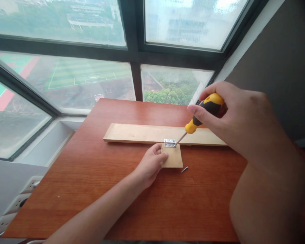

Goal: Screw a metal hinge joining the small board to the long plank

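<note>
My left hand (152, 162) grips the left edge of a small square wooden board (174, 158), thumb on top. A silver metal hinge (169, 143) lies along the far edge of that board, close to the front edge of a long pale plank (134, 133). My right hand (234, 115) is wrapped around the yellow and black handle of a screwdriver (193, 124). The shaft slants down to the left, and its tip meets the right end of the hinge. Whether a screw head sits under the tip is too small to tell. A loose screw (184, 169) rests on the table by the small board.
The reddish-brown wooden table (132, 210) stands against large windows with a dark frame (136, 54). White power sockets (15, 203) line the low wall at the left. A grey wall (282, 74) rises on the right.
</note>
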A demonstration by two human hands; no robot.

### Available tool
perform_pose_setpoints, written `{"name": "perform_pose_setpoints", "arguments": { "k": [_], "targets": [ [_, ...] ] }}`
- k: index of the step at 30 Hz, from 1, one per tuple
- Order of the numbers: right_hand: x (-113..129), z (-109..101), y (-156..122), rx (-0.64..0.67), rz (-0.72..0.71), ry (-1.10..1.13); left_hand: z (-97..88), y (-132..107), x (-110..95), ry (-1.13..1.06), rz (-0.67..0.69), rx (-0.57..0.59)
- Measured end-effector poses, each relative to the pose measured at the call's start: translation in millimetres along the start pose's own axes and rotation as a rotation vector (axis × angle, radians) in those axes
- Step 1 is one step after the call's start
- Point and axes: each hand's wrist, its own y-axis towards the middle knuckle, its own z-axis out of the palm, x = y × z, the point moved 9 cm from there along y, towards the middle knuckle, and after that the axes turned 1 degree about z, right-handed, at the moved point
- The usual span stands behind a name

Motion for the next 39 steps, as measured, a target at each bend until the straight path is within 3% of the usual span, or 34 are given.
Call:
{"name": "perform_pose_setpoints", "arguments": {
  "k": [7, 14, 22, 29, 39],
  "targets": [
    [10, 0, -5, 0.057, -0.1, 0.116, -0.2, 1, 1, -0.017, 0.012, 0.015],
    [4, 1, -2, 0.004, -0.026, 0.019, -0.3, 1, 1, 0.006, 0.015, 0.013],
    [10, 3, -4, 0.096, -0.067, 0.133, 0.6, 1, 0, -0.011, 0.014, 0.015],
    [4, 0, -3, -0.033, -0.011, -0.019, 0.1, 1, 0, -0.01, 0.013, 0.01],
    [15, -2, -6, 0.077, -0.114, 0.163, 0.5, 2, 2, -0.03, 0.001, 0.022]
  ]
}}
